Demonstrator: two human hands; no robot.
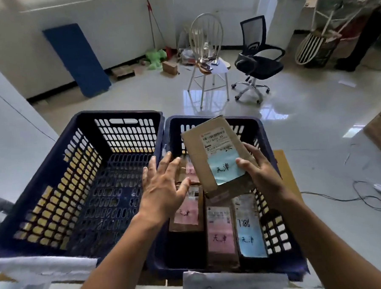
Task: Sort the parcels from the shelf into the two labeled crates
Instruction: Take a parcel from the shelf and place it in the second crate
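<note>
fingers of right hand pinch parcel over right crate.

a brown parcel with a blue note is held tilted over the right crate. more labelled parcels are laid flat inside.

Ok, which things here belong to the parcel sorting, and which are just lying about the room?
Job: brown cardboard parcel with blue note, in the right hand; open left hand; empty dark blue plastic crate; second dark blue plastic crate holding labelled cardboard parcels.
Lying about: black mesh office chair; white spindle-back chair; blue board against the wall; loose cable on the floor.
</note>
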